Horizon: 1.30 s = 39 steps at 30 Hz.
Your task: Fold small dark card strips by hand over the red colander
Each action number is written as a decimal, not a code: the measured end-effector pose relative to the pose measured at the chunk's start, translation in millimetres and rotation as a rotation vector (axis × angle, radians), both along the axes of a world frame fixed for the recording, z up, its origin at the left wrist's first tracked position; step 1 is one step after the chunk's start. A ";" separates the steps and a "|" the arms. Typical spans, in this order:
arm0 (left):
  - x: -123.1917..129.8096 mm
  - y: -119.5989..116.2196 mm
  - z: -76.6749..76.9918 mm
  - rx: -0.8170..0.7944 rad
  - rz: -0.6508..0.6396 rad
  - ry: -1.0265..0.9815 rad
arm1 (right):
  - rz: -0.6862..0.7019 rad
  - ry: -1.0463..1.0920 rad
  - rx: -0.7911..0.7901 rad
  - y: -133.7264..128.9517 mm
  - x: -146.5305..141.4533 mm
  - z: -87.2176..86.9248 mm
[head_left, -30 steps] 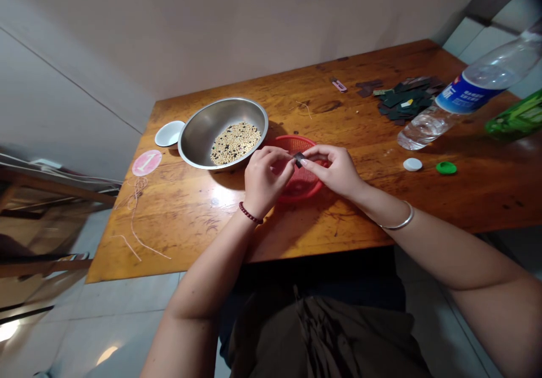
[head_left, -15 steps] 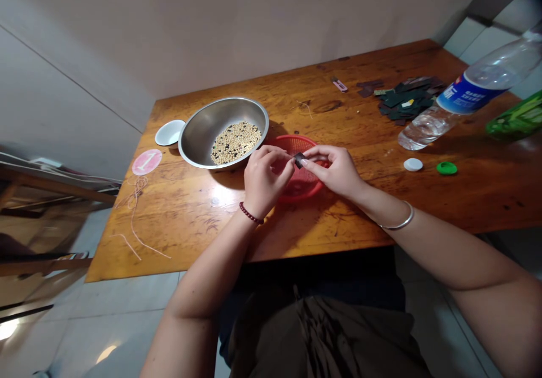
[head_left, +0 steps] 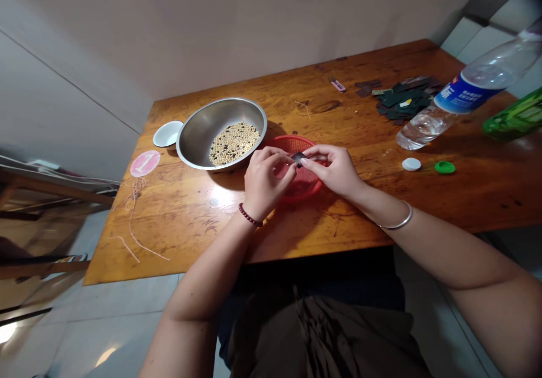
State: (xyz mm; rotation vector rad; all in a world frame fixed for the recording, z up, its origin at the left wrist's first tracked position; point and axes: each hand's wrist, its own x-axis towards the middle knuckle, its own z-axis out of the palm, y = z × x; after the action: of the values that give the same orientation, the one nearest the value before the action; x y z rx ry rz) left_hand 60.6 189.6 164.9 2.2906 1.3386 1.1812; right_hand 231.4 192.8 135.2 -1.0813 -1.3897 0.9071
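A small dark piece is pinched between the fingertips of my left hand and my right hand. Both hands are over a red plastic basket, which they partly cover. Just left of the basket stands a steel bowl with pale and dark beads or beans in it. At the back right lies a pile of dark flat pieces.
A small white bowl, a pink round marker and loose thread are on the left. A bottle, white cap, green cap and green bottle stand or lie right. A pink cutter lies behind.
The dark piece has turned slightly between my fingertips. Both hands stay over the basket, and the view has shifted a little.
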 end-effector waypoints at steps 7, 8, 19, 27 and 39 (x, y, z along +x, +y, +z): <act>1.6 -2.0 0.5 0.030 0.002 -0.001 | -0.020 0.058 -0.038 1.6 1.4 2.7; 1.9 -2.6 0.8 0.038 -0.003 -0.002 | -0.024 0.067 -0.046 1.9 1.6 2.8; 5.7 -5.7 -5.3 0.206 -0.003 0.121 | -0.005 0.044 -0.054 0.9 0.3 1.1; 5.3 -6.6 -3.8 0.222 0.034 0.163 | 0.001 0.049 -0.049 0.8 0.8 1.5; 7.5 -7.9 -8.0 0.191 0.078 0.160 | -0.001 0.057 -0.055 0.8 0.7 0.3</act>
State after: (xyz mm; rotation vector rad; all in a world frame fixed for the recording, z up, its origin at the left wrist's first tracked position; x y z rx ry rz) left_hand 68.1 181.8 156.8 2.5350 1.4383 1.2202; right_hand 232.2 193.7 135.5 -1.0900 -1.3238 0.9731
